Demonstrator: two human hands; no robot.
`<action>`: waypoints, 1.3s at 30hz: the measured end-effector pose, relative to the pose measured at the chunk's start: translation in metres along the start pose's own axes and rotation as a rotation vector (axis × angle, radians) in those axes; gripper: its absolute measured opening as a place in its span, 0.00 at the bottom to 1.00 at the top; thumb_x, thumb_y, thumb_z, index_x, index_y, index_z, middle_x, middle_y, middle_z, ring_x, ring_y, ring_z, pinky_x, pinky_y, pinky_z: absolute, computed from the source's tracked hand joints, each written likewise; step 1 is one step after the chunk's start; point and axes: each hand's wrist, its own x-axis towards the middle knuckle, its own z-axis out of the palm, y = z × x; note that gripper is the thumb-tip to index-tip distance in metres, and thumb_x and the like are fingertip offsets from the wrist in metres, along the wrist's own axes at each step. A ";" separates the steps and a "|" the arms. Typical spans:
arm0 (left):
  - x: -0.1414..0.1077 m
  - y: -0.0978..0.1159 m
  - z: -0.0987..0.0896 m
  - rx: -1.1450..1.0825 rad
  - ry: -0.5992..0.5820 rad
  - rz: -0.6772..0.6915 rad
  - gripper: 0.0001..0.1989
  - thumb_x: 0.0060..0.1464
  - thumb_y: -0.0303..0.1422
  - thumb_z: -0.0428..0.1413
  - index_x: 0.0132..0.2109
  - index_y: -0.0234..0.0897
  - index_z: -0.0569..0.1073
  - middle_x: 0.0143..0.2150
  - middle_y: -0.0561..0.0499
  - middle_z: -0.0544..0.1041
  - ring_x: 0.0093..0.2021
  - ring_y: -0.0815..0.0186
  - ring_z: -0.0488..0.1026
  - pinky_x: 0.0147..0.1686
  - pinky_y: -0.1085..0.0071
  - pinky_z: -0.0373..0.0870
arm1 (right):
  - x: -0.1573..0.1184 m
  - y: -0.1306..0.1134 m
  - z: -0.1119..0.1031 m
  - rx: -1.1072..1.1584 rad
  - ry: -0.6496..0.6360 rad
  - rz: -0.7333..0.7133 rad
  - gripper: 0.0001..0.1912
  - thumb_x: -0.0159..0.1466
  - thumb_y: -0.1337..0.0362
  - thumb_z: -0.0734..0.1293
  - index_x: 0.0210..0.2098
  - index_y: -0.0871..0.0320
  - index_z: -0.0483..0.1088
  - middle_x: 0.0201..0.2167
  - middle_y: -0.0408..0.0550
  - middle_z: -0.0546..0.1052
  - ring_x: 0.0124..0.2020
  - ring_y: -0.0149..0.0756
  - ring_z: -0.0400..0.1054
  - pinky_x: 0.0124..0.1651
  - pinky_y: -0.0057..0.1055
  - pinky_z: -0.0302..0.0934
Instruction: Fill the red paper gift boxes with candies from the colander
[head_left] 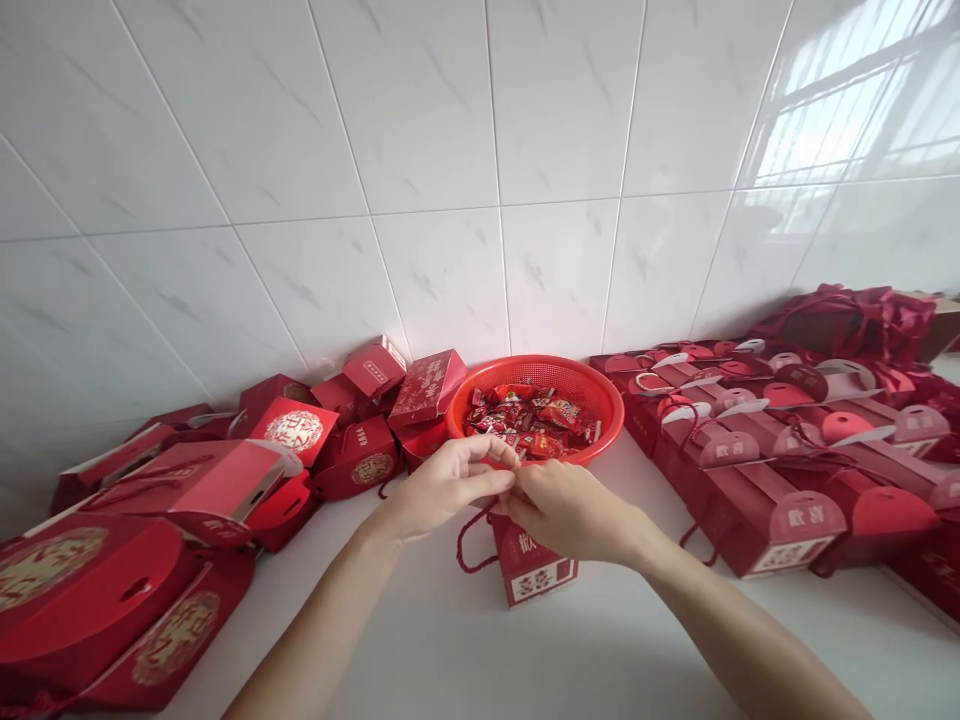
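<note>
A small red gift box point(536, 577) with pale characters on its front stands on the white tabletop, just below my hands. A dark red cord point(466, 540) loops out from its left side. My left hand point(442, 488) has thumb and index finger pinched together over the top of the box. Its fingertips meet those of my right hand point(581, 508), whose fingers are curled closed and cover the box's upper part. What lies between the fingertips is too small and hidden to make out. Right behind the hands sits a red plastic basket point(611, 420) holding red-wrapped sweets point(551, 412).
Folded red gift boxes point(199, 480) lie heaped on the left. On the right, rows of closed red boxes point(772, 515) stand close together, with dark red ribbons point(847, 315) piled behind them. A white tiled wall point(442, 280) borders the back of the tabletop point(420, 650).
</note>
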 end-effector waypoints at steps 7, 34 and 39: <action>-0.018 0.012 0.024 -0.153 0.096 0.232 0.14 0.59 0.40 0.60 0.49 0.41 0.73 0.52 0.46 0.74 0.57 0.56 0.70 0.52 0.63 0.70 | -0.011 0.003 -0.016 0.295 0.079 -0.095 0.12 0.69 0.54 0.63 0.36 0.57 0.64 0.25 0.39 0.68 0.23 0.28 0.58 0.27 0.27 0.49; -0.007 0.007 0.022 -0.036 0.174 0.306 0.11 0.49 0.43 0.66 0.36 0.42 0.80 0.48 0.46 0.80 0.50 0.50 0.75 0.57 0.51 0.72 | -0.226 0.131 0.010 0.421 1.567 0.678 0.09 0.55 0.59 0.65 0.35 0.54 0.70 0.32 0.50 0.79 0.27 0.38 0.72 0.33 0.38 0.69; 0.006 0.003 0.013 -0.049 0.242 0.322 0.12 0.48 0.43 0.67 0.35 0.40 0.80 0.45 0.46 0.81 0.49 0.52 0.77 0.56 0.54 0.72 | -0.215 0.174 0.007 0.313 1.563 0.732 0.12 0.52 0.56 0.62 0.34 0.54 0.68 0.33 0.50 0.79 0.28 0.41 0.72 0.40 0.43 0.69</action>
